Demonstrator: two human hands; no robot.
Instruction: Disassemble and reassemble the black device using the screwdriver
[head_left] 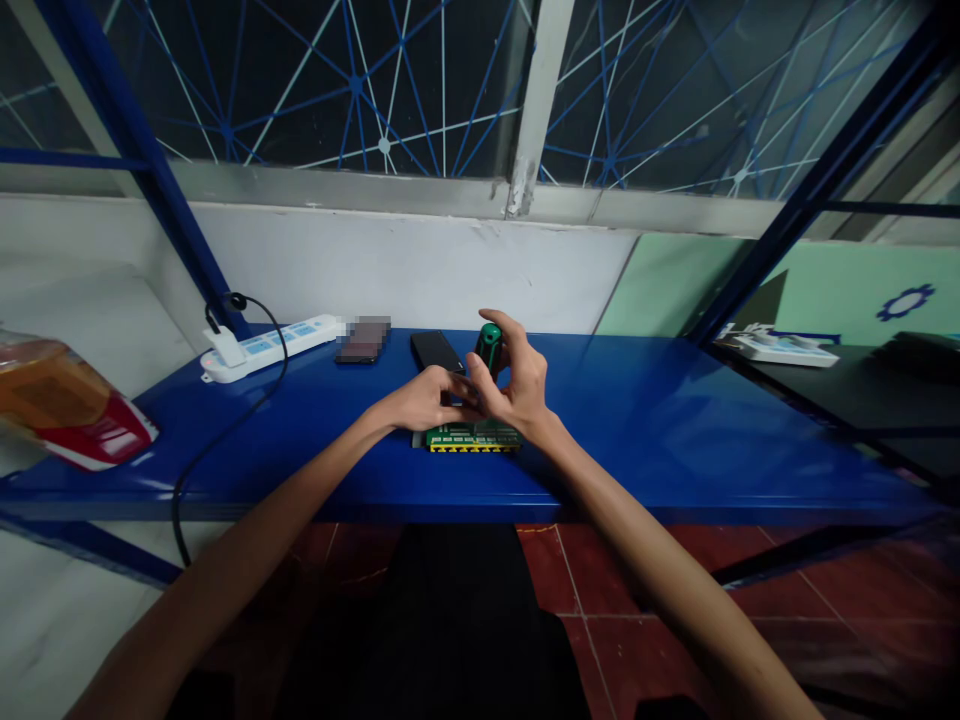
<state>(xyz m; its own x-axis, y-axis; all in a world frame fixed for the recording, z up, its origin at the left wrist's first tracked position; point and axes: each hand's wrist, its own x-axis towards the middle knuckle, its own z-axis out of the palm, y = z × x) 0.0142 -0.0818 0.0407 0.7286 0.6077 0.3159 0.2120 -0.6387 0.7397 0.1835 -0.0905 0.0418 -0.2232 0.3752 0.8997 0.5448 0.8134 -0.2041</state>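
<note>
A screwdriver (490,345) with a green and black handle stands nearly upright in my right hand (521,375). My thumb and fingers are around the handle, and one fingertip reaches above its top end. Below it lies a green circuit board (474,436) with a row of yellow-edged ports along its near side. My left hand (424,402) is over the board's left part, its fingers drawn together near the lower end of the screwdriver. The fingers hide the tool's tip, and what they pinch cannot be made out.
Behind my left hand lies a black flat box-like object (436,352), with a dark phone-like item (362,345) further left. A white power strip (281,345) trails a black cable (225,435) over the blue table (660,430). An amber bottle (75,400) is at far left.
</note>
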